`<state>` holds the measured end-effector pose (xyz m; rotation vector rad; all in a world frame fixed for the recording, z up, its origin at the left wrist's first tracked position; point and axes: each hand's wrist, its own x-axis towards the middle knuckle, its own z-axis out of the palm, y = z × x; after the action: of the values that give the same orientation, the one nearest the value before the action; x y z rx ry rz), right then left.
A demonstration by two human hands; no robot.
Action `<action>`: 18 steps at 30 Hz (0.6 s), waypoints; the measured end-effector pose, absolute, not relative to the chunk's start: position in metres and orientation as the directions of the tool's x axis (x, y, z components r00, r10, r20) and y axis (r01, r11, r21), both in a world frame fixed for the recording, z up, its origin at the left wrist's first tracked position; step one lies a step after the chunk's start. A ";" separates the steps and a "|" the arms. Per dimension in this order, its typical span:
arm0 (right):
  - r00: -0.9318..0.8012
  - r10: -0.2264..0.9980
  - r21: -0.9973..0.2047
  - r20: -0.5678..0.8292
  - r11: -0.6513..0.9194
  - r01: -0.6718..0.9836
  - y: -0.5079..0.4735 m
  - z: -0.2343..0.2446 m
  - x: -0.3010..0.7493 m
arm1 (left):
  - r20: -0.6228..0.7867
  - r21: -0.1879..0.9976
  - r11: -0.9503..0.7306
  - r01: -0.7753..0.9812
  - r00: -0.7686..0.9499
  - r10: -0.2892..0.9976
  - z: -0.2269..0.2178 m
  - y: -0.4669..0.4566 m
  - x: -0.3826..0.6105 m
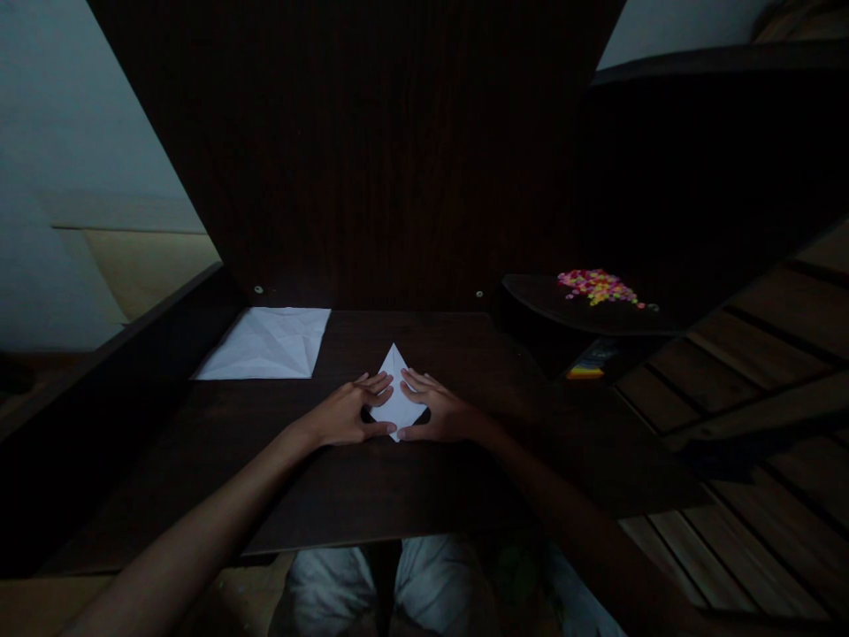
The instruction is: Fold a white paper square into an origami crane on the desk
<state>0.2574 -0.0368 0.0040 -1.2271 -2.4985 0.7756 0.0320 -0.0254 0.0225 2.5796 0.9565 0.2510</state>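
A small white folded paper (396, 398), kite-shaped with its point away from me, lies on the dark wooden table (345, 495). My left hand (348, 413) rests on its left side, fingers stretched over the fold and thumb under the near tip. My right hand (441, 413) mirrors it on the right side, fingers flat on the paper and thumb at the near tip. Both hands press the paper down onto the table.
A larger creased white sheet (269, 345) lies flat at the table's back left. A pile of small colourful pieces (597, 287) sits on a dark shelf to the right. A dark wooden panel stands behind the table. Wooden slats run along the right.
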 end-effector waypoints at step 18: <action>-0.631 0.775 -0.560 -0.039 0.506 0.656 -0.034 0.006 0.260 | -0.016 0.387 -0.675 0.629 0.736 0.677 0.025 -0.027 0.036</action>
<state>0.2597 -0.0342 0.0059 -1.2221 -2.5308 0.8018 0.0357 -0.0273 0.0254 2.5695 1.0064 0.1810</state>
